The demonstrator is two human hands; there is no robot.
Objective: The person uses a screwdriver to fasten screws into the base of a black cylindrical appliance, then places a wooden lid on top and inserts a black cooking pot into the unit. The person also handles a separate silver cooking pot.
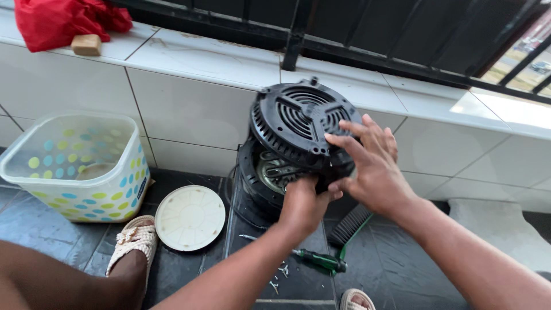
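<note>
A round black appliance body (pixel 261 183) lies on its side on the dark floor, its metal coil (pixel 275 170) showing inside. A black vented round cover (pixel 295 123) is tilted partly off it. My left hand (pixel 303 208) grips the cover's lower edge from below. My right hand (pixel 367 166) holds the cover's right rim, fingers spread over the vents. A green-handled screwdriver (pixel 318 260) and several small loose screws (pixel 278 275) lie on the floor under my left forearm.
A cream round lid (pixel 189 217) lies left of the appliance. A translucent dotted tub (pixel 77 166) stands at far left by the white tiled wall (pixel 189 106). My sandalled foot (pixel 133 244), a black brush (pixel 350 225), red cloth (pixel 63 20) on the ledge.
</note>
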